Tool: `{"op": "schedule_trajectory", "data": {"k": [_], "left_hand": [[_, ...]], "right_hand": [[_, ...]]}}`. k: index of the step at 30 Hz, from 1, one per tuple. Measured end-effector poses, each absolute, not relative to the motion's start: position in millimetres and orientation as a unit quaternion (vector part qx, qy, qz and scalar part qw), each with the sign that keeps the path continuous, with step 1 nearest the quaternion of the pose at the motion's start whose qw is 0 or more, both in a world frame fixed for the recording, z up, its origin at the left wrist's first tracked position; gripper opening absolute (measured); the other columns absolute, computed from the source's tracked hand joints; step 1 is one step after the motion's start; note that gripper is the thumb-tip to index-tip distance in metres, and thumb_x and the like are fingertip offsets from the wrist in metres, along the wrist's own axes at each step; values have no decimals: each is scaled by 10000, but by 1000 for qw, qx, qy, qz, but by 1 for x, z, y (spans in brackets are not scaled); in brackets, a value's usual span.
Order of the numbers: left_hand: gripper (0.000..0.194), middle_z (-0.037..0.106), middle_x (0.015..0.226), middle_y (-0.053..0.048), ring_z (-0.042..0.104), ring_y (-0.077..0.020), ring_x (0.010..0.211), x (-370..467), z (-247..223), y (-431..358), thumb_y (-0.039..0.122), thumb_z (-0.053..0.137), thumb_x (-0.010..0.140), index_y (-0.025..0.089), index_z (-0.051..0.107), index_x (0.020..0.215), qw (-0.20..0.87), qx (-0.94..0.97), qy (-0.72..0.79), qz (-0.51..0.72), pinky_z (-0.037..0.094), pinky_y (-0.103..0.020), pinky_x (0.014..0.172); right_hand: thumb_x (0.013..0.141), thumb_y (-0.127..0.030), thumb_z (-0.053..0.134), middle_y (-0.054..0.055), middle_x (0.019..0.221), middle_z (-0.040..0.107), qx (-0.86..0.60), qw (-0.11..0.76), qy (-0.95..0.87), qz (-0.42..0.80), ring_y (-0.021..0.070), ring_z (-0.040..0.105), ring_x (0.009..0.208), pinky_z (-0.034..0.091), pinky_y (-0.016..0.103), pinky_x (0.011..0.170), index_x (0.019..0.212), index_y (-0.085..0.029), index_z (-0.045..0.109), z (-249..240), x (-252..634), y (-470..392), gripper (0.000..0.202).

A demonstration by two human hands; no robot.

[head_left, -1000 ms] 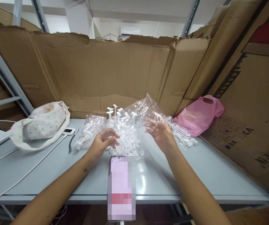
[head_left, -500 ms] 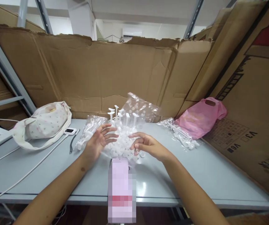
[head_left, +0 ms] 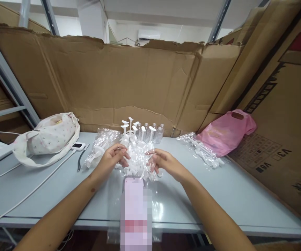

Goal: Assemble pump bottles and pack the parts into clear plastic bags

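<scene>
A clear plastic bag (head_left: 150,172) stretches between my hands and hangs toward me over the table's front edge, behind the phone. My left hand (head_left: 116,156) has curled fingers closed on its left side. On the right side, my right hand (head_left: 164,162) pinches the film with thumb and fingers. Under and behind the bag lies a heap of small white plastic caps (head_left: 133,170), partly seen through the film. Several white pump heads (head_left: 124,129) stand upright just beyond my hands. Behind them at the right are several clear ribbed bottles (head_left: 159,134).
A phone (head_left: 134,198) stands nearest me in the middle. Bagged pump parts lie left (head_left: 98,146) and right (head_left: 205,153). A floral cloth bag (head_left: 51,134), a small white device (head_left: 78,146) with a cable and a pink bag (head_left: 226,132) are on the table. Cardboard (head_left: 129,76) walls the back.
The clear bag has come from the back of the table toward me, uncovering the bottles. My hands' fingers have gone from spread to curled on the film.
</scene>
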State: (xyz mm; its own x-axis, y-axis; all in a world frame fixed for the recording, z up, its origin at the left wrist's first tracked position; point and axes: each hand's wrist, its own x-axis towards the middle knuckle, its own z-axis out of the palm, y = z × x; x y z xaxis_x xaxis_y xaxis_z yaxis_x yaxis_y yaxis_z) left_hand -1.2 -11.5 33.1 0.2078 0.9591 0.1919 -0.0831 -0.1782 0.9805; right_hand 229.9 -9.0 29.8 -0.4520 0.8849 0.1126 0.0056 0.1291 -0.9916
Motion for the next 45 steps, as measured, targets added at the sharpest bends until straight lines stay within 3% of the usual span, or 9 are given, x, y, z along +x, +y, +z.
{"op": "schedule_trajectory", "data": {"k": [4, 10, 14, 20, 31, 33, 37, 40, 45], "left_hand": [[293, 678, 731, -28, 636, -141, 564, 3, 29, -10, 424, 612, 801, 174, 550, 942, 545, 585, 399, 449, 475, -260, 571], [367, 682, 761, -56, 657, -158, 622, -13, 26, 6, 480, 609, 784, 143, 582, 927, 490, 549, 420, 532, 520, -280, 616], [461, 671, 931, -83, 652, -168, 722, -11, 28, 3, 539, 598, 767, 164, 553, 1032, 506, 551, 418, 516, 522, -273, 583], [261, 586, 590, 24, 523, -84, 486, 1, 26, -3, 404, 632, 781, 160, 546, 748, 451, 606, 442, 485, 432, -210, 517], [271, 610, 671, -13, 588, -144, 619, -10, 22, 2, 408, 492, 857, 164, 609, 860, 397, 667, 450, 441, 463, -275, 625], [236, 642, 788, -34, 610, -164, 702, -7, 21, 1, 371, 498, 852, 176, 600, 939, 355, 685, 462, 438, 476, -301, 672], [236, 637, 1082, -54, 569, -212, 998, 0, 24, -6, 291, 519, 841, 222, 585, 1056, 151, 759, 467, 427, 412, -377, 889], [159, 672, 935, -17, 573, -210, 929, 9, 27, -13, 303, 487, 866, 228, 623, 900, 86, 818, 448, 350, 363, -403, 902], [282, 579, 647, 23, 502, -141, 628, 18, 28, -18, 248, 375, 900, 192, 535, 675, 132, 856, 427, 260, 369, -325, 743]], "right_hand": [[751, -443, 665, -19, 572, 575, -404, 482, -600, 495, 85, 497, 462, 384, 230, 464, 674, -162, 586, 30, 228, -3, 302], [701, -434, 703, -38, 508, 533, -426, 549, -562, 448, 87, 452, 446, 340, 232, 450, 659, -171, 576, 32, 239, 5, 295], [703, -459, 693, -38, 532, 534, -410, 532, -575, 467, 94, 483, 459, 356, 235, 456, 686, -173, 585, 31, 236, 2, 306], [704, -480, 680, -21, 552, 564, -418, 488, -600, 476, 98, 496, 455, 362, 244, 455, 685, -171, 602, 28, 225, -2, 320], [717, -456, 678, -16, 625, 596, -396, 480, -615, 484, 113, 544, 513, 410, 250, 497, 823, -184, 605, 24, 227, 1, 300], [717, -454, 676, -12, 626, 598, -402, 476, -613, 486, 107, 539, 503, 412, 248, 497, 746, -180, 579, 22, 223, -1, 292], [723, -427, 672, -11, 596, 610, -415, 448, -624, 487, 95, 509, 471, 401, 238, 485, 720, -175, 580, 16, 213, -4, 268], [747, -408, 654, -6, 608, 632, -400, 417, -643, 502, 94, 512, 479, 398, 229, 486, 739, -173, 605, 10, 203, -9, 240], [734, -414, 673, 2, 616, 659, -390, 380, -656, 523, 91, 501, 461, 388, 224, 463, 735, -167, 626, 8, 196, -15, 251]]}}
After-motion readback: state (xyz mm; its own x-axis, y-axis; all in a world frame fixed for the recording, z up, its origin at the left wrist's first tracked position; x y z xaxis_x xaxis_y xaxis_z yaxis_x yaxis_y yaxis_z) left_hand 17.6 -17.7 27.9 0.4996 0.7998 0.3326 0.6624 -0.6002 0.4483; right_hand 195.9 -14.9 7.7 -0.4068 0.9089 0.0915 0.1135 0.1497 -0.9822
